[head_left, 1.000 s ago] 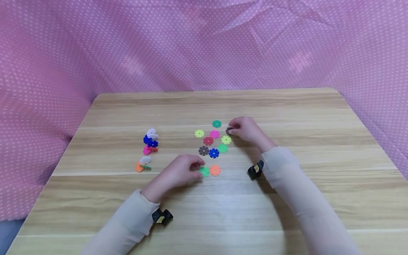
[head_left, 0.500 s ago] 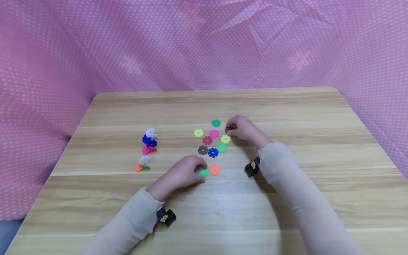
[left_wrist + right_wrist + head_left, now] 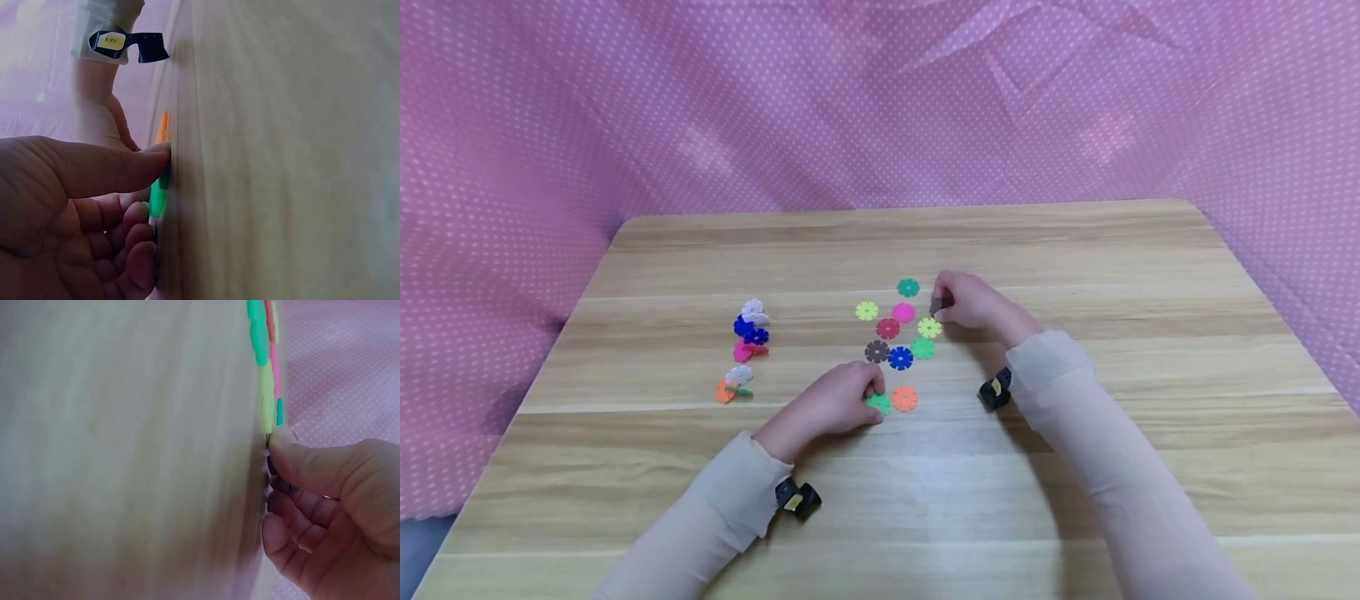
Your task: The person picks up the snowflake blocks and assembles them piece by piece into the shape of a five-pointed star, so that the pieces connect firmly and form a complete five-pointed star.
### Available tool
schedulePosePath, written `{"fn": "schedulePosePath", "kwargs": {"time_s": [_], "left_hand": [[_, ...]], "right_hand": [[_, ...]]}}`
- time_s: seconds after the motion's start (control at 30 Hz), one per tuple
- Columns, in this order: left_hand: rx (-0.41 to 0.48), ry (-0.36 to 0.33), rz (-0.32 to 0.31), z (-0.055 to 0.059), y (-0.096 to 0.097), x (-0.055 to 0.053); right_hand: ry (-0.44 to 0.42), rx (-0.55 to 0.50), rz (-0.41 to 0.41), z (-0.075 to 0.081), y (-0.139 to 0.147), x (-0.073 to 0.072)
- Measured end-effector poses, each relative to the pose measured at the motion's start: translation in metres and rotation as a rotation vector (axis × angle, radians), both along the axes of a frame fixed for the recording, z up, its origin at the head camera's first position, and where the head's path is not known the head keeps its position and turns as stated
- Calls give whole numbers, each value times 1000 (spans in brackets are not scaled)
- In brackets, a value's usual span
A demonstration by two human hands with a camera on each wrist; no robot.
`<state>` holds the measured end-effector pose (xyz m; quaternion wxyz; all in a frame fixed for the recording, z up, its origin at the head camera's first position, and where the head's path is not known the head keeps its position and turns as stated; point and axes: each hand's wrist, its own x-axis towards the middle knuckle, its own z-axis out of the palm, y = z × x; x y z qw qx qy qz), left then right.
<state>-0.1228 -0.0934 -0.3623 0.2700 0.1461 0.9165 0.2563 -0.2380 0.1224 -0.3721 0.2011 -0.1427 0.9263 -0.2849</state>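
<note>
In the head view, my left hand [image 3: 831, 402] pinches a green interlocking disc [image 3: 879, 404] between thumb and fingers, low over the table. An orange disc [image 3: 904, 397] lies just right of it. My right hand [image 3: 970, 301] grips a brown disc [image 3: 936, 306], tilted up from the table. Beside that hand are a yellow disc [image 3: 929, 327] and a dark green disc [image 3: 907, 287]. The left wrist view has my thumb [image 3: 153, 165] against the green disc [image 3: 157, 201]. Fingers partly hide the brown disc in the right wrist view.
Between the hands lie loose discs, among them a blue disc [image 3: 900, 358], a red disc [image 3: 888, 327] and a second brown disc [image 3: 877, 352]. To the left, joined discs form small groups, such as the blue pair [image 3: 749, 328]. A pink dotted cloth [image 3: 880, 108] hangs behind the wooden table [image 3: 1037, 242].
My left hand has moved slightly right and closed its thumb and fingers on the green disc. My right hand has tilted the brown disc up, staying in nearly the same place.
</note>
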Motion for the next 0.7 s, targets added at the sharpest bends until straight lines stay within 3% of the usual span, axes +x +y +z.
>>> {"fn": "schedulePosePath", "kwargs": {"time_s": [0.27, 0.4, 0.53, 0.7], "left_hand": [[43, -20, 103, -5, -6, -2], [140, -27, 174, -9, -13, -4], [252, -92, 272, -13, -19, -6], [359, -119, 406, -13, -21, -5]], "right_hand": [[100, -125, -70, -8, 7, 7], [172, -194, -107, -15, 13, 13], [234, -279, -177, -20, 19, 21], [246, -376, -272, -15, 19, 30]]}}
